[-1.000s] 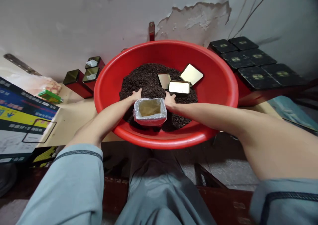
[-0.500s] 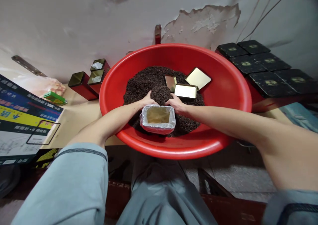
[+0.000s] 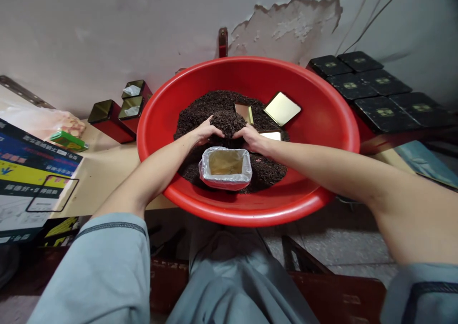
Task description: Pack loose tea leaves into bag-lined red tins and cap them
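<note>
A big red basin holds a heap of dark loose leaves. My left hand and my right hand cup a mound of the dark leaves between them, their lower fingers hidden beneath it. Just below the hands, a red tin lined with a clear plastic bag stands in the basin, its inside showing a gold-coloured bottom. Gold-coloured lids lie on the leaves, one to the right and another partly behind my right hand.
Several black-lidded tins stand right of the basin. Open red tins stand at its left, two with plastic inside. A printed cardboard box and a green packet are at the far left. The wall rises behind.
Both hands have risen slightly with a mound of leaves between them, above the lined tin. My right hand now covers part of a lid. The view has shifted a little.
</note>
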`<action>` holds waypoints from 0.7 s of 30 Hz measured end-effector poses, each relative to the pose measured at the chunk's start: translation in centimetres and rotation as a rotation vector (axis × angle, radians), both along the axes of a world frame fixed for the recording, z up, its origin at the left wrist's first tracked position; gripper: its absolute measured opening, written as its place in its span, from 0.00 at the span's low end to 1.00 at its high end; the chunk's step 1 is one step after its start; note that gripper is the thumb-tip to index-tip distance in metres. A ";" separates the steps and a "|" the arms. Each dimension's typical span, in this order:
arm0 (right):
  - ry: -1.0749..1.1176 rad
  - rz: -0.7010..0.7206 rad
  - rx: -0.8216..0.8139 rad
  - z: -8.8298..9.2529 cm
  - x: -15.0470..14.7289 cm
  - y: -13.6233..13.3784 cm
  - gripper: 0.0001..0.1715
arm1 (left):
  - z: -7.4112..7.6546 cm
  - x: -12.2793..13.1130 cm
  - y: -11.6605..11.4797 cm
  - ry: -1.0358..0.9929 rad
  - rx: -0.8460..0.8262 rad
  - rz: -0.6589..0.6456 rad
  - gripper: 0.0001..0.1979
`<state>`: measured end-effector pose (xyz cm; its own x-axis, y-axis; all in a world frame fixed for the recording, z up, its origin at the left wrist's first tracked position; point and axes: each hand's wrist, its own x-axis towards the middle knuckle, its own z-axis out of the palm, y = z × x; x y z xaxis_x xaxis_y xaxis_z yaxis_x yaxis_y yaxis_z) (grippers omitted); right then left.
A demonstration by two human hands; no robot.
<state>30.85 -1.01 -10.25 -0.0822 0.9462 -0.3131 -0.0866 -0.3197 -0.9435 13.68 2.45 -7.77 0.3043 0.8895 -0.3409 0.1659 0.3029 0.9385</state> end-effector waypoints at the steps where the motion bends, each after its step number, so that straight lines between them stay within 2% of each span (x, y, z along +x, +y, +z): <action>1: -0.013 -0.014 0.005 0.3 0.0 0.3 0.42 | 0.4 -0.1 0.2 0.009 0.010 -0.012 0.50; 4: -0.032 -0.019 0.047 1.7 -0.2 0.9 0.40 | 2.0 -0.3 0.3 0.042 0.058 -0.037 0.50; 8: -0.116 0.009 0.130 4.8 -0.2 0.5 0.36 | 5.0 -0.3 -0.4 0.099 0.147 -0.045 0.50; 10: -0.150 0.015 0.152 6.7 -0.1 -0.3 0.34 | 6.6 -0.3 -1.3 0.140 0.193 -0.062 0.48; 14: -0.083 0.062 0.162 9.4 0.6 -2.9 0.28 | 9.2 -0.4 -4.2 0.128 0.232 -0.114 0.43; 17: -0.039 0.073 0.115 10.4 0.9 -5.7 0.26 | 10.2 -0.9 -7.0 0.076 0.226 -0.155 0.42; 21: -0.037 0.079 0.079 11.1 0.2 -9.4 0.27 | 10.3 -1.6 -10.3 0.085 0.154 -0.177 0.43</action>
<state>31.09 -10.42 0.85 -0.1478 0.9590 -0.2417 -0.0287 -0.2485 -0.9682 12.10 -7.86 2.51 0.4358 0.8685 -0.2361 0.2836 0.1165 0.9519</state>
